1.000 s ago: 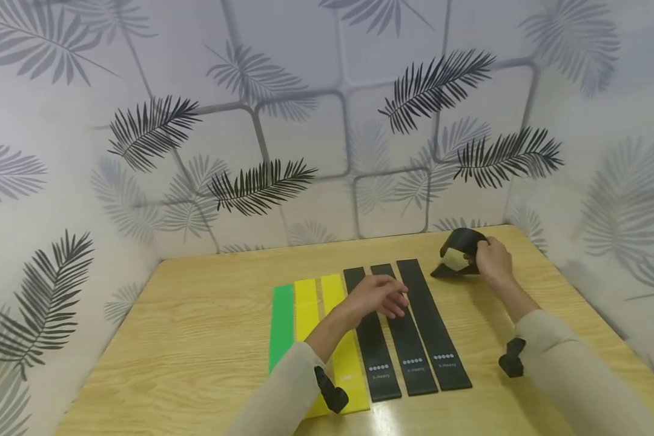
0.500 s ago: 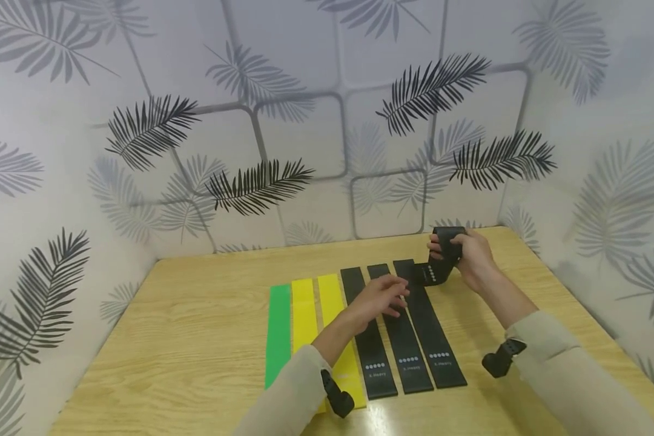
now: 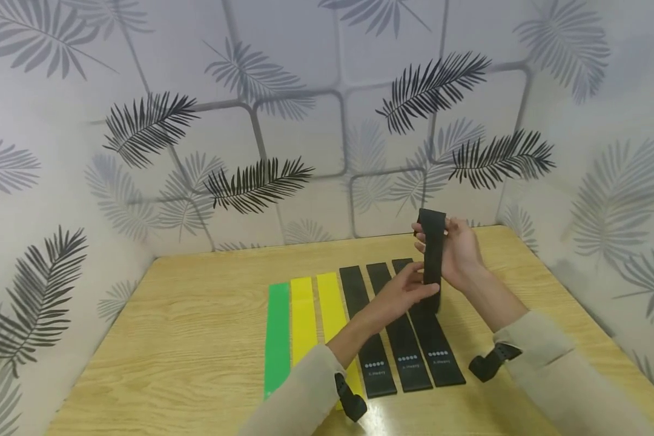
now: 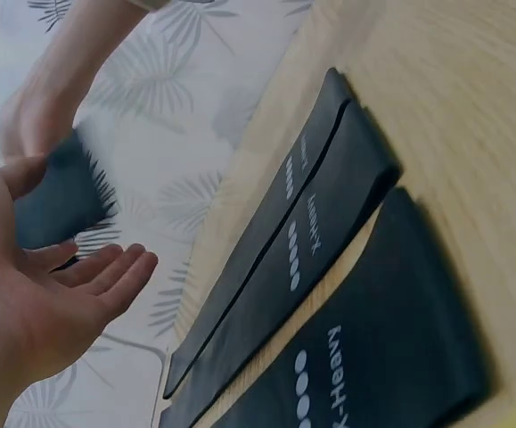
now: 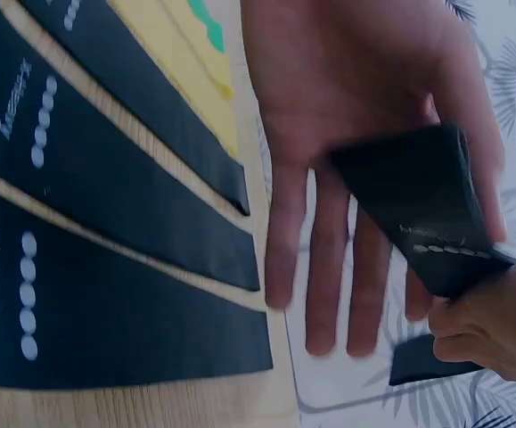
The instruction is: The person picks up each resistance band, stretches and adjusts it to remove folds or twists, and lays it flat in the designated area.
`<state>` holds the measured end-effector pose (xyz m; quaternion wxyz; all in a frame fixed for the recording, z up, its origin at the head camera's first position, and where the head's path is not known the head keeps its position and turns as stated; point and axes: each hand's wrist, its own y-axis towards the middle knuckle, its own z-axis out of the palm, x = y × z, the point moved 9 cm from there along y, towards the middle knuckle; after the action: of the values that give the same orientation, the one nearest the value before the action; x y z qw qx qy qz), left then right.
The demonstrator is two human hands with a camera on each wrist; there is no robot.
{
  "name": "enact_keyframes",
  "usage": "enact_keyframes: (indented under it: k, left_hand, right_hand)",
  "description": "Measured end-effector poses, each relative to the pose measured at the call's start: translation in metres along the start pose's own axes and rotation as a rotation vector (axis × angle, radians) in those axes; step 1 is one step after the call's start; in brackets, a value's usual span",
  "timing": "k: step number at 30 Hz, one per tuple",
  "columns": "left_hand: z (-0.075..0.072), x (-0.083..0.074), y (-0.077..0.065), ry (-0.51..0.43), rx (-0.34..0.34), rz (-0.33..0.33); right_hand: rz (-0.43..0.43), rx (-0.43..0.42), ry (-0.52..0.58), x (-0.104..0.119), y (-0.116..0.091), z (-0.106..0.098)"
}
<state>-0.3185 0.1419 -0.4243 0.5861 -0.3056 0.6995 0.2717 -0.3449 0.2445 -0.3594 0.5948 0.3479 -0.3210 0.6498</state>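
A black resistance band [image 3: 433, 251] hangs folded above the right part of the table, between both hands. My left hand [image 3: 398, 297] pinches its lower part with thumb and fingers; the left wrist view shows this band [image 4: 61, 196] close to the thumb. Higher up, my right hand [image 3: 462, 251] holds the band, its fingers extending behind it. White lettering and dots, blurred, show on the held band [image 5: 418, 209] in the right wrist view. Below lie three flat black bands [image 3: 436, 351], marked X-Heavy. The left forearm partly covers the yellow bands [image 3: 303, 303].
A green band [image 3: 278, 339] lies flat at the left end of the row of bands. The wooden table [image 3: 196, 339] meets leaf-patterned walls [image 3: 305, 139] at its back and sides. Black wrist straps [image 3: 351, 402] sit on both sleeves.
The right hand has brought the black band leftward from the table's back right and raised it upright. The left hand has moved slightly right and now pinches its lower part.
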Motion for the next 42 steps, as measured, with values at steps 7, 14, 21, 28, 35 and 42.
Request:
enact_keyframes:
  k: [7,14,21,28,35,42]
  left_hand:
    - [0.021,-0.013,-0.001,-0.156,0.128,0.054]
    - [0.017,-0.012,-0.007,-0.058,0.056,0.012]
    - [0.003,-0.005,-0.012,-0.298,0.001,0.017]
    - [-0.007,-0.008,-0.016,-0.314,0.018,0.017]
    - [0.007,-0.018,-0.031,-0.288,0.137,0.053]
    - [0.028,-0.005,-0.047,-0.270,0.296,0.005]
  right_hand:
    - [-0.036,-0.062,-0.006,-0.003,0.000,0.007]
    - [-0.064,-0.123,-0.020,-0.004,0.006,0.006]
    - [-0.047,-0.060,-0.055,-0.006,0.006,-0.001]
    - [0.003,-0.023,-0.040,-0.024,0.002,-0.002]
    - [-0.069,-0.148,0.053,-0.012,0.003,-0.017]
    - [-0.160,-0.248,0.119,0.013,0.005,-0.041]
